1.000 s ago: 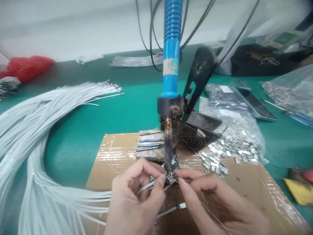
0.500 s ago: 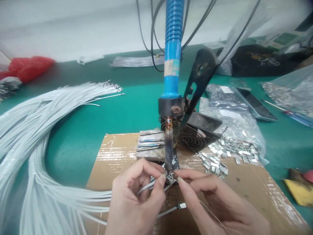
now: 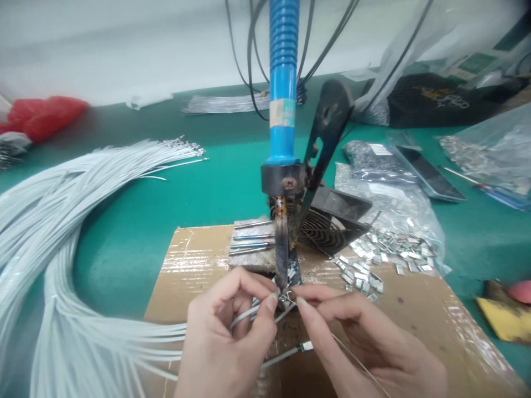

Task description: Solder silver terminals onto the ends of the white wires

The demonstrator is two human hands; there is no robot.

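Observation:
Under the tip of a blue-handled soldering iron (image 3: 282, 130), held upright in a black bracket (image 3: 327, 121), both hands meet. My left hand (image 3: 232, 331) pinches the end of a white cable (image 3: 244, 316) between thumb and forefinger. Thumb and forefinger of my right hand (image 3: 360, 337) are closed on a thin solder wire (image 3: 352, 356), its end at the iron's tip. The small part at the tip is mostly hidden by my fingers. Just below lies another white cable tipped with a small metal connector (image 3: 306, 346).
A large bundle of white cables (image 3: 62, 221) fills the left. Loose metal connectors (image 3: 390, 249) lie at right by plastic bags (image 3: 398, 204). Behind the iron are a small black fan (image 3: 332, 221) and a block with metal tips (image 3: 253, 243). Cardboard (image 3: 194, 265) covers the green table.
The whole view has shifted slightly, so things appear a little further left. Both hands keep their pinches at the iron's tip, with almost no movement relative to it.

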